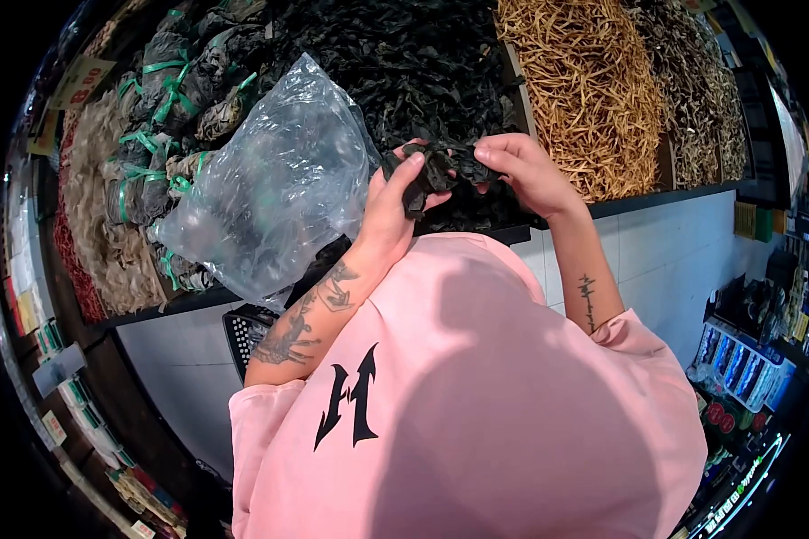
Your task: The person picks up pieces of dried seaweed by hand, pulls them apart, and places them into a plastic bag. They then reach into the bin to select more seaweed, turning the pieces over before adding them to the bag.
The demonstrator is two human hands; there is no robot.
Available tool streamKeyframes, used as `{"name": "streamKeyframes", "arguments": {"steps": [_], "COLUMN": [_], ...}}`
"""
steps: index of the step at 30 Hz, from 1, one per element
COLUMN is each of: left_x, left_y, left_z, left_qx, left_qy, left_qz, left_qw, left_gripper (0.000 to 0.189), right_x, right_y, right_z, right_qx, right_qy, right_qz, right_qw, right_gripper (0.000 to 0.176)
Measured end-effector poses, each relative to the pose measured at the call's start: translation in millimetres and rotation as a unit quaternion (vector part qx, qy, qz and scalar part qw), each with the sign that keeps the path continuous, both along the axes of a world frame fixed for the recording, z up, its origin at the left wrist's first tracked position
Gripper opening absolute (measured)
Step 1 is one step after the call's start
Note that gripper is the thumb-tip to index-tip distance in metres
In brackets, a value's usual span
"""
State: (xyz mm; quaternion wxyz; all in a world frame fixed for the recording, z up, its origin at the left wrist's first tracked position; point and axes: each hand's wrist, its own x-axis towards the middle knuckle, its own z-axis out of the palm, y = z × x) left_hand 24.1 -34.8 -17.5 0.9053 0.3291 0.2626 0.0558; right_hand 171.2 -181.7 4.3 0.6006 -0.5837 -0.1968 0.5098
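Dark, crinkled dried pieces [436,171] are held between my two hands, in front of a bin of similar black dried pieces [404,72]. My left hand [397,193] wraps round a clump of them, thumb on top. Thumb and fingers of my right hand [523,171] pinch the right end of the dark pieces. A clear plastic bag [279,180] lies beside my left hand, over the bin's left side and the bundles; its right edge is close to my left wrist.
Dark bundles tied with green ribbon [157,117] lie at the left, near pale dried strands [103,216]. Golden-brown dried strips [584,90] fill a bin right of the black pieces, with grey-brown ones [697,99] beyond. A blue-and-white crate [742,364] stands lower right.
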Motion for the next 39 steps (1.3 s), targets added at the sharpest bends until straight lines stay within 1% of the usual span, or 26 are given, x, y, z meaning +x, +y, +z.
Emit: {"name": "streamKeyframes", "arguments": {"steps": [2,3,5,6,8,10,12,13,15,17,19,21,23,28,32,33,35,39], "left_x": [1,1,0,-1,-2,-1,-1,-1,-1,-1,-1,-1,-1,-1,0,-1,-2,-3], "left_y": [4,4,3,2,-3,-4,-3,-3,-3,-3,-3,-3,-4,-5,-5,-6,-7,-7], "left_z": [6,7,7,4,-7,-8,-6,-2,0,-3,-4,-5,-4,-4,-6,-7,-9,-11], "left_qx": [-0.128,-0.127,-0.115,-0.115,0.002,0.007,0.014,0.009,0.004,0.001,0.005,0.009,0.031,0.025,0.026,0.026,0.046,0.057], "left_qy": [-0.017,-0.017,-0.026,-0.025,0.037,0.033,0.029,0.027,0.026,0.020,0.019,0.018,0.033,0.039,0.041,0.041,0.047,0.053], "left_qz": [0.015,0.017,0.017,0.019,0.037,0.037,0.037,0.034,0.031,0.038,0.035,0.032,0.037,0.050,0.043,0.043,0.028,0.019], "left_qw": [0.992,0.992,0.993,0.993,0.999,0.999,0.999,0.999,0.999,0.999,0.999,0.999,0.998,0.998,0.998,0.998,0.997,0.997], "left_gripper": [0.045,0.045,0.039,0.039,0.031,0.028,0.026,0.024,0.022,0.021,0.020,0.020,0.023,0.026,0.030,0.030,0.027,0.028], "right_x": [-7,-8,-11,-11,-12,-12,-13,-12,-10,-7,-6,-7,-9,-11,-13,-13,-14,-16], "right_y": [6,7,9,9,10,10,10,9,7,6,7,7,8,8,12,12,11,13], "right_z": [6,5,2,-1,2,4,6,5,3,1,2,1,2,3,12,8,-3,-5], "right_qx": [-0.026,-0.025,-0.052,-0.074,-0.091,-0.108,-0.095,-0.095,-0.071,-0.060,-0.044,-0.040,-0.067,-0.076,-0.093,-0.093,-0.056,-0.061], "right_qy": [-0.050,-0.050,-0.098,-0.108,-0.117,-0.126,-0.117,-0.117,-0.119,-0.113,-0.101,-0.094,-0.111,-0.121,-0.117,-0.117,-0.155,-0.156], "right_qz": [0.026,0.027,0.072,0.091,0.095,0.098,0.044,0.045,-0.005,-0.017,-0.039,-0.035,-0.045,-0.032,-0.031,-0.031,-0.027,-0.023], "right_qw": [0.998,0.998,0.991,0.987,0.984,0.981,0.988,0.988,0.990,0.992,0.993,0.994,0.991,0.989,0.988,0.988,0.986,0.986], "right_gripper": [0.027,0.027,0.031,0.027,0.027,0.026,0.026,0.026,0.029,0.028,0.028,0.028,0.025,0.021,0.023,0.023,0.022,0.021]}}
